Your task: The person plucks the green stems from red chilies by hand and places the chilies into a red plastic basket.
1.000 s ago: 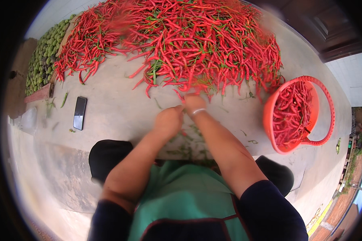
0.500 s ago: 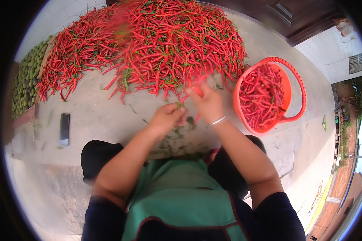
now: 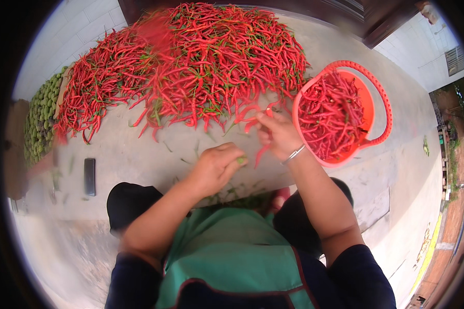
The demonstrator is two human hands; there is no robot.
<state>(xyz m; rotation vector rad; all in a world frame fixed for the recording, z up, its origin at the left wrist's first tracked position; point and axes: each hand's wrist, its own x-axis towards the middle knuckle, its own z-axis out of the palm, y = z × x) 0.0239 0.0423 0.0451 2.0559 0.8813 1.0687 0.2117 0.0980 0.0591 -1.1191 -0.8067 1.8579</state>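
My right hand [image 3: 281, 136] is closed around a few red chili peppers; one chili pepper [image 3: 262, 154] hangs below the fingers and others stick out at the thumb side. To its left and a little nearer, my left hand [image 3: 215, 169] is pinched on a small green bit [image 3: 241, 160], which looks like a chili stem. The hands are apart. Beyond them a big heap of red chili peppers [image 3: 232, 67] with green stems spreads over the floor. Right beside my right hand stands an orange-red plastic basket [image 3: 367, 110] with a hooped handle, filled with red chili peppers [image 3: 332, 113].
A dark phone [image 3: 89, 176] lies on the concrete floor [image 3: 123, 159] at left. Farther left is a heap of green roundish fruits [image 3: 42, 116]. Green scraps [image 3: 232, 194] are scattered between my knees, in front of my green apron [image 3: 227, 242]. A dark door [image 3: 314, 20] stands behind the heap.
My hands, close together over a chili pepper before, have drawn apart. The left moved slightly nearer with the green bit; the right shifted toward the basket with the chili peppers. The view tilted slightly.
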